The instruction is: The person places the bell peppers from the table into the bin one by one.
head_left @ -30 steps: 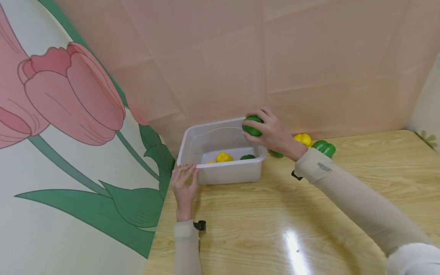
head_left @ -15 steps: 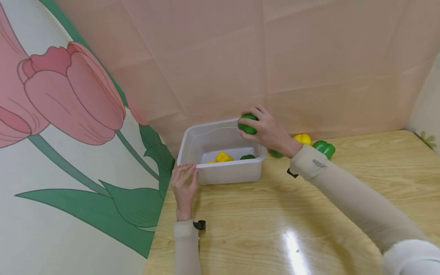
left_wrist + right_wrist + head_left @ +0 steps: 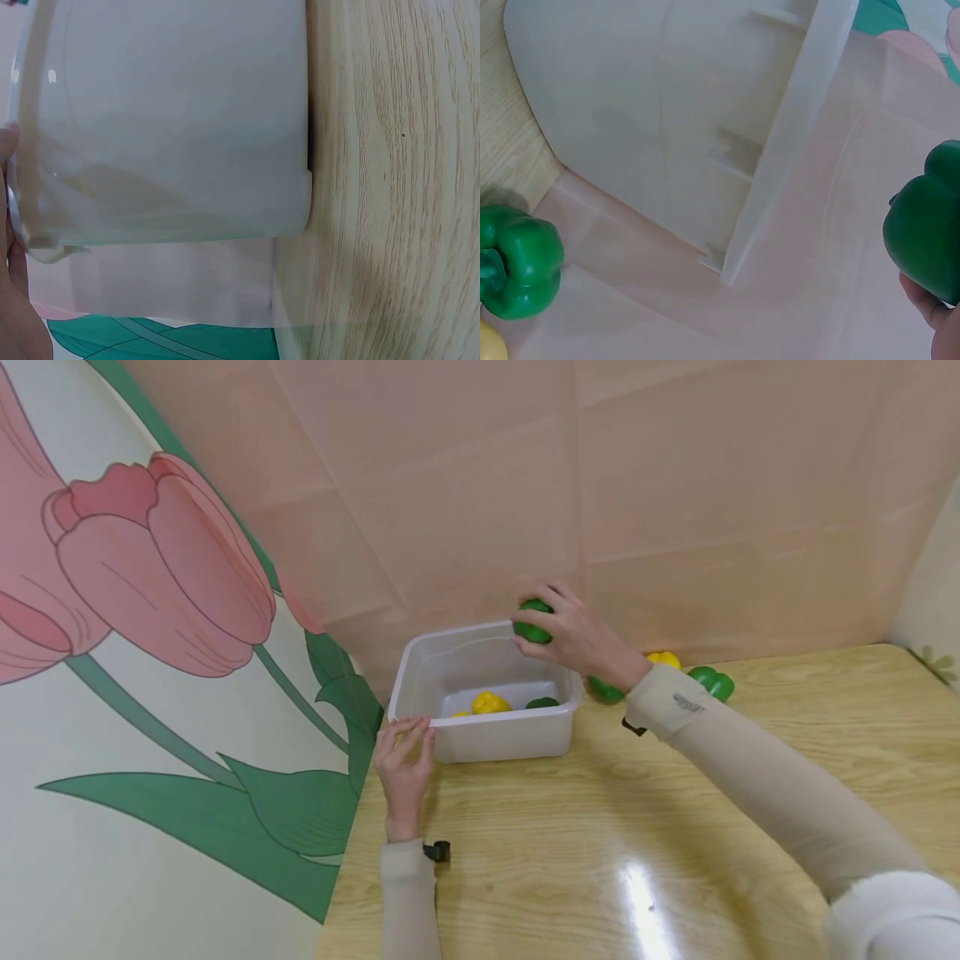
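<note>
A white plastic bin (image 3: 502, 739) stands on the table against the back sheet. My left hand (image 3: 403, 770) holds its near left corner by the rim, also at the edge of the left wrist view. Above the bin's far right part, my right hand (image 3: 573, 631) grips a green bell pepper (image 3: 531, 622), seen too as a green bell pepper (image 3: 926, 225) in the right wrist view. Inside the bin lie a yellow bell pepper (image 3: 491, 702) and a dark green one (image 3: 542, 702), partly hidden by the near wall. A bit of another yellow thing shows beside them.
Right of the bin, a green bell pepper (image 3: 604, 690), a yellow bell pepper (image 3: 664, 659) and another green pepper (image 3: 712, 683) sit on the wooden table (image 3: 540, 860). A pinkish sheet (image 3: 480, 502) hangs behind, and a tulip-painted wall (image 3: 187, 710) borders the left.
The right hand has moved a little left and up, carrying the green bell pepper farther over the bin. The left hand has stayed on the rim.
</note>
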A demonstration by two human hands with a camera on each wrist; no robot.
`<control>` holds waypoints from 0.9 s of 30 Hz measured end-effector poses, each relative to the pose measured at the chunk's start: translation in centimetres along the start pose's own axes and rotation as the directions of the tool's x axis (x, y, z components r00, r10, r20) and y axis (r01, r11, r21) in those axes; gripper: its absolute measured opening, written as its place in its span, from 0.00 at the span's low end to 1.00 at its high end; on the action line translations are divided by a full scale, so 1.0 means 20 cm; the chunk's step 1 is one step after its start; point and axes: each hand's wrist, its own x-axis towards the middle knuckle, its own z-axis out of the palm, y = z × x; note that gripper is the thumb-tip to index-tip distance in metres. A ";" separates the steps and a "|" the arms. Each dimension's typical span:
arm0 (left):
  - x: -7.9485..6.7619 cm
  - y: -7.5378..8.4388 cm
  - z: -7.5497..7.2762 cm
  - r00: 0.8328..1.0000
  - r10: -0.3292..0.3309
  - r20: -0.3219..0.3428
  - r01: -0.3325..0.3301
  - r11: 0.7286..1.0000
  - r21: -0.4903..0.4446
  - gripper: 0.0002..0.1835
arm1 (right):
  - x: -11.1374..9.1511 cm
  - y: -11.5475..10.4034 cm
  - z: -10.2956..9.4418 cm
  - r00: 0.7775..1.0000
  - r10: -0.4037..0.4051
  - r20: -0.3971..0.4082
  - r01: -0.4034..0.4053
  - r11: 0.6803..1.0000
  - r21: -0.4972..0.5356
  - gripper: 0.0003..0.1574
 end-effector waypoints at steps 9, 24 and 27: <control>0.00 0.00 0.00 1.000 -0.003 0.003 0.003 1.000 -0.007 0.14 | 0.08 0.05 0.02 0.999 0.023 0.022 -0.024 0.999 0.023 0.14; -0.01 0.00 0.00 1.000 -0.013 0.005 0.013 1.000 -0.018 0.13 | 0.13 0.08 0.07 0.984 0.096 0.150 -0.099 0.995 0.011 0.15; -0.01 0.01 0.00 1.000 -0.014 0.004 0.014 1.000 -0.023 0.13 | 0.14 0.08 0.07 0.978 0.121 0.169 -0.123 0.992 0.003 0.15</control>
